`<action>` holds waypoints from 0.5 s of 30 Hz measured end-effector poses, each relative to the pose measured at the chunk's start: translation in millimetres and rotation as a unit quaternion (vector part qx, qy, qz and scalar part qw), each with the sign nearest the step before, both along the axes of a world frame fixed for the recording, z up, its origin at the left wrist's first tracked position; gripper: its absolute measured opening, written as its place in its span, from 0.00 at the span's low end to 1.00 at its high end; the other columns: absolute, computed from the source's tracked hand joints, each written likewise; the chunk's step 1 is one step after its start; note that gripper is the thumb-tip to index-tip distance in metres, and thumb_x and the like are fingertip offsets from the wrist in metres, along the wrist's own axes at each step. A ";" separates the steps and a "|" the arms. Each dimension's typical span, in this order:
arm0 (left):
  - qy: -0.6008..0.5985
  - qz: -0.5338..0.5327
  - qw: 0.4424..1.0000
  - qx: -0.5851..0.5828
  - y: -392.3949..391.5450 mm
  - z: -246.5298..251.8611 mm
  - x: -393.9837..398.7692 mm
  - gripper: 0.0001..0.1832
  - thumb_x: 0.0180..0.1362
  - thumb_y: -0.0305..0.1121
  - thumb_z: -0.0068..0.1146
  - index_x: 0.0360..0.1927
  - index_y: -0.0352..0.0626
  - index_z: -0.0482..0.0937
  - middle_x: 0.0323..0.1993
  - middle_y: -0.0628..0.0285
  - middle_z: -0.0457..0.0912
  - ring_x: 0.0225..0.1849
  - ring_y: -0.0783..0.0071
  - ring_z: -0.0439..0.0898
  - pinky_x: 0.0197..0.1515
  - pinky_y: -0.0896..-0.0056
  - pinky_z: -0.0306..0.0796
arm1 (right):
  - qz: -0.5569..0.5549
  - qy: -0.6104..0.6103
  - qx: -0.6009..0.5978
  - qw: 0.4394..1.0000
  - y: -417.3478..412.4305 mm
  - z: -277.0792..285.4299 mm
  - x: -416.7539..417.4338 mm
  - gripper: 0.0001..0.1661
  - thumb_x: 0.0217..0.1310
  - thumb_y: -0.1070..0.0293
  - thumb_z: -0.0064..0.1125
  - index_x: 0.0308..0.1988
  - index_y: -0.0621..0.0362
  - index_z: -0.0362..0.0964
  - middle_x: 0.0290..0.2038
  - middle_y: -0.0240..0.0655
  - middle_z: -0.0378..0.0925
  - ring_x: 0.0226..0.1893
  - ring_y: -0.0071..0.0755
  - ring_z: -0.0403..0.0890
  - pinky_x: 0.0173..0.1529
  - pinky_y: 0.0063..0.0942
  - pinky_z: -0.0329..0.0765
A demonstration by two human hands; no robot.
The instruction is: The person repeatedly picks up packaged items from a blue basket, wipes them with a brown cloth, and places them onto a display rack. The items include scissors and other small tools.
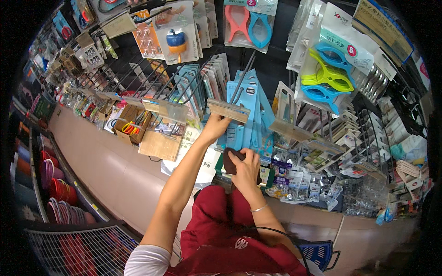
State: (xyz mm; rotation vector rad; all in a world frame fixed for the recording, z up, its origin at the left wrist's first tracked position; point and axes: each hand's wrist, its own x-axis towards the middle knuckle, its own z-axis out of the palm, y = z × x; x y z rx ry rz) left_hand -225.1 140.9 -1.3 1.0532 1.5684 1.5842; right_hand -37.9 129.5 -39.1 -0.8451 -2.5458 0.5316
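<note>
Blue carded packages (pixel 244 100), which look like fruit knives or peelers, hang from a double wire display hook (pixel 241 77) in front of me. My left hand (pixel 217 127) reaches in among them, just below the price-tag holder (pixel 228 111) at the hook's front; its fingertips are partly hidden, so its grip cannot be told. My right hand (pixel 245 167) is closed around a dark brown cloth (pixel 230 160) below the blue packages, over the lower shelf.
Packs of plastic clips (pixel 328 72) hang at the upper right. Bagged scrubbers (pixel 293 179) lie on the low shelf. A cardboard box with scissors (pixel 133 124) and a wooden board (pixel 160 143) are left of my hands. A blue basket (pixel 316 253) stands at the lower right.
</note>
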 end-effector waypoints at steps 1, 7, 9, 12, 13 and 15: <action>0.019 0.015 1.000 0.007 -1.3 1.9 2.5 0.18 0.59 0.28 0.49 0.52 0.32 0.68 0.48 0.60 0.74 0.51 0.75 0.69 0.53 0.74 0.63 | 0.019 0.034 -0.040 0.998 -0.7 -1.9 10.9 0.36 0.29 0.81 0.67 0.47 0.49 0.76 0.47 0.39 0.60 0.48 0.49 0.60 0.51 0.43 0.63; 0.122 0.056 0.990 0.053 -2.0 -14.3 -5.1 0.12 0.57 0.28 0.50 0.43 0.31 0.75 0.42 0.60 0.79 0.45 0.75 0.74 0.48 0.73 0.67 | -0.012 0.240 0.016 0.971 19.4 60.7 20.7 0.38 0.30 0.82 0.61 0.50 0.50 0.74 0.43 0.43 0.62 0.49 0.49 0.62 0.54 0.39 0.60; 0.129 0.065 0.988 0.057 -0.3 -16.3 -5.5 0.12 0.58 0.30 0.53 0.43 0.34 0.77 0.40 0.56 0.81 0.44 0.72 0.76 0.47 0.70 0.68 | -0.056 0.251 0.135 0.957 37.6 78.1 -6.4 0.43 0.29 0.80 0.65 0.54 0.48 0.71 0.46 0.45 0.62 0.50 0.51 0.61 0.54 0.43 0.58; 0.079 0.066 0.994 0.042 4.9 -12.0 1.7 0.12 0.57 0.30 0.55 0.42 0.34 0.77 0.40 0.56 0.81 0.44 0.72 0.76 0.46 0.70 0.68 | -0.053 0.159 0.129 0.977 58.3 61.1 -22.9 0.43 0.29 0.79 0.66 0.53 0.47 0.70 0.48 0.45 0.60 0.51 0.54 0.60 0.51 0.47 0.59; 0.079 0.071 0.993 0.044 3.4 -16.1 -1.3 0.12 0.57 0.30 0.55 0.42 0.34 0.76 0.40 0.56 0.80 0.44 0.72 0.76 0.46 0.70 0.68 | -0.050 0.138 0.150 0.978 53.0 53.4 -22.6 0.42 0.29 0.79 0.66 0.53 0.47 0.70 0.49 0.44 0.60 0.51 0.54 0.59 0.50 0.49 0.59; 0.080 0.078 0.992 0.052 4.4 -23.5 -8.9 0.12 0.56 0.30 0.56 0.42 0.34 0.76 0.40 0.56 0.80 0.44 0.72 0.76 0.46 0.70 0.68 | -0.047 0.099 0.180 0.978 39.1 24.1 -10.9 0.41 0.30 0.79 0.66 0.52 0.46 0.70 0.47 0.41 0.60 0.47 0.52 0.61 0.46 0.47 0.61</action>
